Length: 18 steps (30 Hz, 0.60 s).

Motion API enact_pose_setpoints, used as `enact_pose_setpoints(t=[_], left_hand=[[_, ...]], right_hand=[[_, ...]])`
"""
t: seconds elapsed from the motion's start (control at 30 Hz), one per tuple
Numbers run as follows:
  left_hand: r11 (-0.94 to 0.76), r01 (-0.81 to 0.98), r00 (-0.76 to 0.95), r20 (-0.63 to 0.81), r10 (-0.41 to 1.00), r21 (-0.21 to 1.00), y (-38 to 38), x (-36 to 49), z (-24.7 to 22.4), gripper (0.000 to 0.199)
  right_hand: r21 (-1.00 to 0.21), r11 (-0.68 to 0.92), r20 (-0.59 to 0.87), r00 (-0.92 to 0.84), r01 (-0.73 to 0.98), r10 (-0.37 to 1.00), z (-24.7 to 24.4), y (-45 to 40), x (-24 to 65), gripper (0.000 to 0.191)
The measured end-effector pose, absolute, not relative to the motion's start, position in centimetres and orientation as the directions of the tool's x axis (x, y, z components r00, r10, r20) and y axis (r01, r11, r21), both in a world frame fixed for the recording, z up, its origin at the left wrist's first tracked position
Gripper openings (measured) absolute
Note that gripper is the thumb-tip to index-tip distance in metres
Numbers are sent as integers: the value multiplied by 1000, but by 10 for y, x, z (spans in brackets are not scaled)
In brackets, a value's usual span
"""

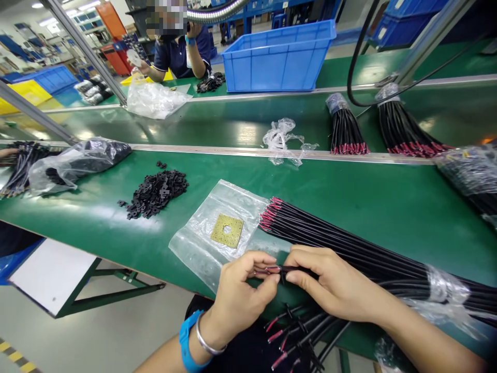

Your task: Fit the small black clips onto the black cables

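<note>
Between finger and thumb, my left hand (243, 292) pinches the red-and-black wire ends of a black cable (289, 270). My right hand (330, 280) grips the same cable just behind its stripped end. A small dark piece seems to sit on the cable by my right thumb, partly hidden. Behind my hands lies a bundle of black cables (334, 223) with red tips, resting partly on a clear plastic bag (198, 228). A yellow square pad (227, 231) with a hole lies on that bag. More cables (298, 336) with black pieces on them hang below my right hand at the table edge.
A pile of small black parts (157, 192) lies on the green table, left of the bag. Crumpled plastic (285, 140) and two upright-tied cable bundles (345, 127) lie by the metal rail. Across the bench, a person (180, 54) sits near a blue bin (277, 59).
</note>
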State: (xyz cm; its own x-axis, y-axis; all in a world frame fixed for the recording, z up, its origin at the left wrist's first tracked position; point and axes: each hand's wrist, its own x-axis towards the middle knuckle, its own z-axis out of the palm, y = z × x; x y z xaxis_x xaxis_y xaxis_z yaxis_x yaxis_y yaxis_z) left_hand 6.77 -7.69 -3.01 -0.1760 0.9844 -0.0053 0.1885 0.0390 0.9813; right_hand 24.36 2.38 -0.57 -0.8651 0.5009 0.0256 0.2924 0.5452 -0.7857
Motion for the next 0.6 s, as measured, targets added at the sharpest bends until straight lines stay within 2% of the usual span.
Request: enact_pose_setpoints(t=[0.17, 0.3, 0.43, 0.53, 0.6], left_hand=[[51, 156, -153, -27, 988, 986, -75, 65, -29, 26], [85, 76, -42, -82, 996, 993, -77, 56, -26, 39], [73, 105, 120, -86, 989, 992, -90, 52, -17, 45], [80, 133, 288, -116, 951, 988, -101, 50, -4, 50], [63, 151, 336, -111, 935, 987, -102, 41, 5, 48]], right_hand=[[-786, 535, 1, -864, 311, 504, -10, 25, 244, 19], [-796, 509, -60, -878, 329, 475, -7, 28, 244, 22], [-795, 514, -67, -890, 321, 452, -9, 26, 243, 27], [-735, 577, 0, -850, 357, 526, -23, 21, 243, 19], [-666, 651, 46, -852, 363, 522, -35, 18, 243, 11]])
